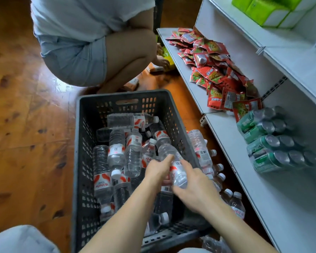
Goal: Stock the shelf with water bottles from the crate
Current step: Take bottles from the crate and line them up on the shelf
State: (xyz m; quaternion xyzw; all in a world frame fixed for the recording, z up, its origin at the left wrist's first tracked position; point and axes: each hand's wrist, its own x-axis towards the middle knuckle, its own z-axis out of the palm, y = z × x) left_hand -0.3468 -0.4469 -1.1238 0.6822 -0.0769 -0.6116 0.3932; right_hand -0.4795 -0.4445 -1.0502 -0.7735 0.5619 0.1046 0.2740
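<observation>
A dark grey plastic crate (84, 136) stands on the wooden floor, holding several clear water bottles with red-and-white labels (117, 150) lying jumbled. Both my hands reach into its right side onto one water bottle (178, 175). My left hand (156, 171) lays its index finger along the bottle's top, with the other fingers curled beneath it. My right hand (196, 190) grips the same bottle between thumb and fingers from the right. More bottles (202, 150) lie on the floor between the crate and the white bottom shelf (259, 189).
Shrink-wrapped packs of green cans (270, 141) lie on the bottom shelf, with red snack packets (213, 70) piled further along it. Green boxes (263, 10) sit on the shelf above. Another person (77, 42) crouches just beyond the crate. Wooden floor (26, 125) lies to the left.
</observation>
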